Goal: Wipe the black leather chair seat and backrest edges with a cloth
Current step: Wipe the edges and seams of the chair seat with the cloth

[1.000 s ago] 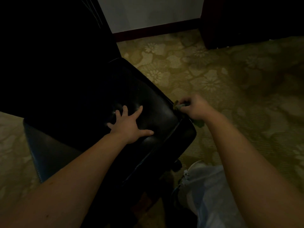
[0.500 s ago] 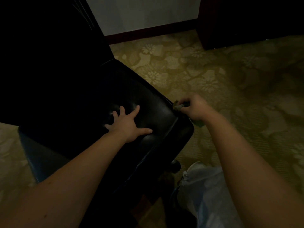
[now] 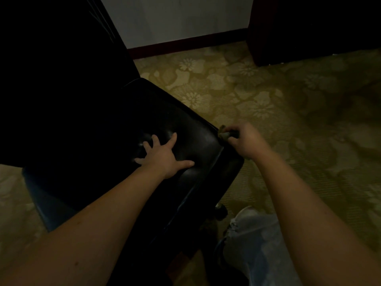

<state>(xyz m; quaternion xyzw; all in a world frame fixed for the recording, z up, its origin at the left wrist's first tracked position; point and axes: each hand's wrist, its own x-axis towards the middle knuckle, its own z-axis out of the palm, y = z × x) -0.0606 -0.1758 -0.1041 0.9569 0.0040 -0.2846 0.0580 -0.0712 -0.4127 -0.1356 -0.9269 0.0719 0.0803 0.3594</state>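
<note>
Two bare forearms, no sleeves, no watch, no rings or bracelets visible. Left hand (image 3: pixel 162 156) at 9 o'clock of right hand (image 3: pixel 245 139); both ungloved. Pale light-blue faded denim trouser leg (image 3: pixel 261 250) at 5 o'clock of frame, fabric creased. Pale grey-white shoe toe (image 3: pixel 244 212) at its upper end; detail lost in dim light.

Dim, murky light throughout — the wall (image 3: pixel 175 19) at top is brightest, the carpet (image 3: pixel 268 104) falls into shadow rightward. Faint sheen on the chair seat (image 3: pixel 185 129); upper left is near-black — edges bow.
</note>
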